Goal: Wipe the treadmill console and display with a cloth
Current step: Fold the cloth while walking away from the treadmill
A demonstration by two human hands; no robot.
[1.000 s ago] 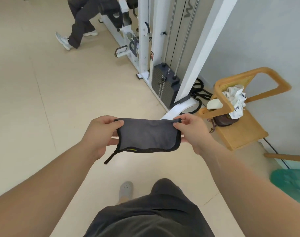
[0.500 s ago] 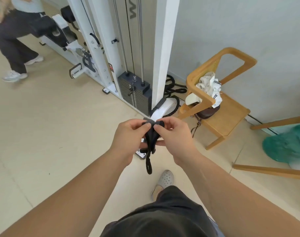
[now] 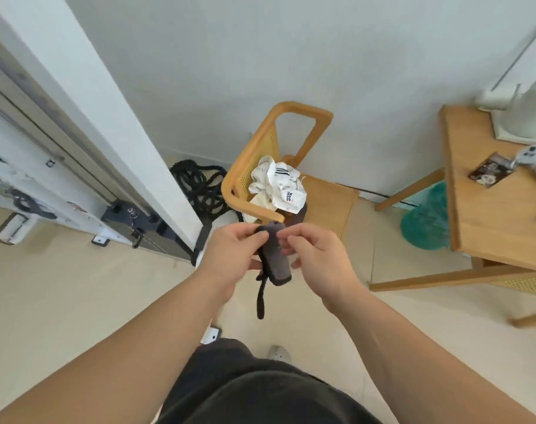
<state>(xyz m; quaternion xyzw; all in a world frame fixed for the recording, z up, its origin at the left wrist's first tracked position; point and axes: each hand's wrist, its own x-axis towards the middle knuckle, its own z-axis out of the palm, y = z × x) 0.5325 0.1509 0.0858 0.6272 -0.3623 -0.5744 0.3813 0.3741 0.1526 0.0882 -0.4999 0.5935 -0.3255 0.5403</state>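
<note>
A dark grey cloth with a black hem is folded into a narrow bundle in front of me, and a black loop hangs below it. My left hand pinches its top edge and cups its left side. My right hand is at the cloth's right side, thumb and forefinger touching the upper fold, the other fingers spread. No treadmill, console or display is in view.
A wooden chair with crumpled white fabric stands straight ahead by the wall. A white cable machine with a weight stack and coiled black rope is on the left. A wooden table and a teal object are right.
The cloth was spread wide between both hands a second ago; it is now folded into a narrow bundle. My view has swung right, from the machine and another person to the chair and table.
</note>
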